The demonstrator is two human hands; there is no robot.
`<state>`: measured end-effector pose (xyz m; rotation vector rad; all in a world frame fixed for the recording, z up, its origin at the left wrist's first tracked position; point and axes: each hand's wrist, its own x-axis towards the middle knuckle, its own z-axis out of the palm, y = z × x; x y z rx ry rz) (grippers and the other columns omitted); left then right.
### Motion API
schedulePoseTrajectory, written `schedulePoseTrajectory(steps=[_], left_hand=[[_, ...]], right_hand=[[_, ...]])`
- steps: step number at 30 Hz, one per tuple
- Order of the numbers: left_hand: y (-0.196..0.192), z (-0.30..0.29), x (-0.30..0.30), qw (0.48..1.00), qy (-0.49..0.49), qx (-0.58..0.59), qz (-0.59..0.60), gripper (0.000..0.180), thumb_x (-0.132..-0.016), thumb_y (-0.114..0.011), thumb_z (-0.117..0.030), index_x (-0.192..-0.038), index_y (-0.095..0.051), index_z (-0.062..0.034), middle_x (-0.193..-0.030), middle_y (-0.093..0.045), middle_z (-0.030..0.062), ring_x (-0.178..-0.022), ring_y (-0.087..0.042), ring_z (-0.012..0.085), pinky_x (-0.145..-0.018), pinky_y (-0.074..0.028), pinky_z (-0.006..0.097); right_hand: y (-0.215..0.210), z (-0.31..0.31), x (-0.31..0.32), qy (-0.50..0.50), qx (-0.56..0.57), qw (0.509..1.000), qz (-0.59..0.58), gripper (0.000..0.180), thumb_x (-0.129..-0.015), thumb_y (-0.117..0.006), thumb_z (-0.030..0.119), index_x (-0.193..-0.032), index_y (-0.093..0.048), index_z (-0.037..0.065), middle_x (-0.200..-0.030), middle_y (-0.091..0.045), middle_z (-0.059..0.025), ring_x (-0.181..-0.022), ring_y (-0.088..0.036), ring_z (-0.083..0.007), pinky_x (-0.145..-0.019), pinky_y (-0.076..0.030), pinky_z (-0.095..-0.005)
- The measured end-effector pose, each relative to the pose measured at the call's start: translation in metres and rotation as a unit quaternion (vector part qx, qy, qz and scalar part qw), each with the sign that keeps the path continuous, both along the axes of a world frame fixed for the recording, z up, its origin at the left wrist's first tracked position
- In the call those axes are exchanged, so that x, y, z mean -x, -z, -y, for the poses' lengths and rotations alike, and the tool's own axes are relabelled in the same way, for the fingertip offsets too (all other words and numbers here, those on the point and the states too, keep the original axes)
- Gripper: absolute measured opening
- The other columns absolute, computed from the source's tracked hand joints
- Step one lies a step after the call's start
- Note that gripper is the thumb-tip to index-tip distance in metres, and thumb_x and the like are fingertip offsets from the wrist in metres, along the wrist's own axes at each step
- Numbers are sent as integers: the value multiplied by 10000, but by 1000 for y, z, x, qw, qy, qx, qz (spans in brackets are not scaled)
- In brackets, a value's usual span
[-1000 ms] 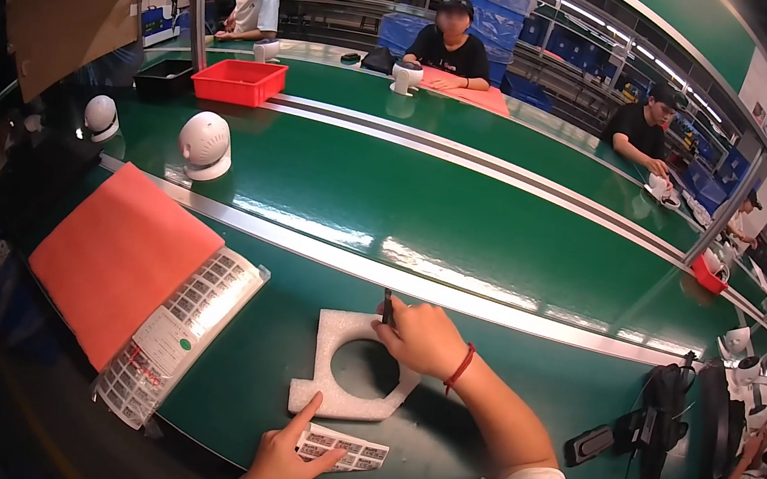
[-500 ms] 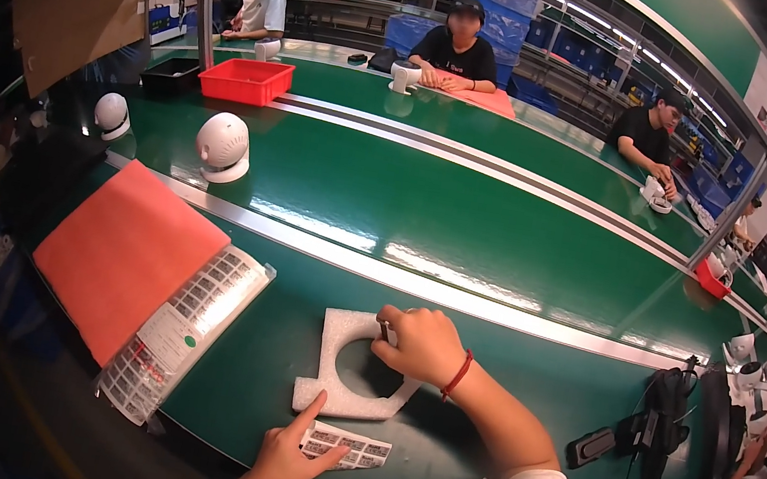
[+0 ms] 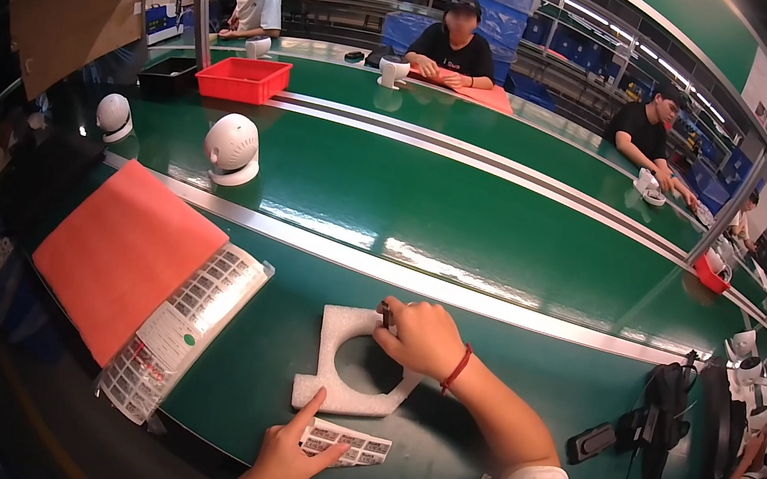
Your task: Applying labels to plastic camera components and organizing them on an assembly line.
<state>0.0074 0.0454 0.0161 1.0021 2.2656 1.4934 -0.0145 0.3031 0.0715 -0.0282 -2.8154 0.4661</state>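
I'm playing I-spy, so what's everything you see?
Bench: one, green, in front
Foam piece: one, white, middle of the bench
Label sheet: one, white, below the foam piece
Orange sheet: one, orange, left
Label stack: one, whitish, beside the orange sheet
Round devices: at least two, white, upper left
Bins: at least three, red and black, farther back
Black gear: several, black, right
People: several, dark or pale tops, farther back
Thin tool: one, dark, in the right hand
Left hand: one, bare, on the label sheet
Right hand: one, bare, over the foam piece
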Motion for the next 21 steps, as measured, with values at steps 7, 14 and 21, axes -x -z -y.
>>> schedulePoseTrajectory(steps=[7, 14, 21], left_hand=[[-2, 0, 0, 1000, -2, 4, 9, 794, -740, -788, -256, -1388, -401, -9, -788, -703, 152, -729, -712, 236, -676, -556, 320], [-2, -1, 0, 1000, -2, 4, 2, 795, -739, -789, -259, -1385, -402, -4, -791, -703, 153, -729, -711, 236, -677, -555, 320], [0, -1, 0, 1000, -10, 16, -7, 787, -735, -790, -261, -1378, -415, -6, -782, -700, 152, -722, -710, 239, -668, -554, 318]], right_hand=[[0, 2, 0, -3, -5, 1000, 3, 268, -791, -591, 275, -927, -603, 45, -622, -611, -180, -597, -616, -382, -570, -505, -469], [2, -1, 2, 11, 16, 1000, -14, 285, -770, -602, 281, -912, -621, 34, -628, -632, -159, -602, -629, -364, -583, -515, -457], [1, -24, 14, 94, 174, 980, 25, 268, -780, -591, 249, -891, -682, 23, -661, -669, -108, -613, -670, -227, -602, -523, -318]])
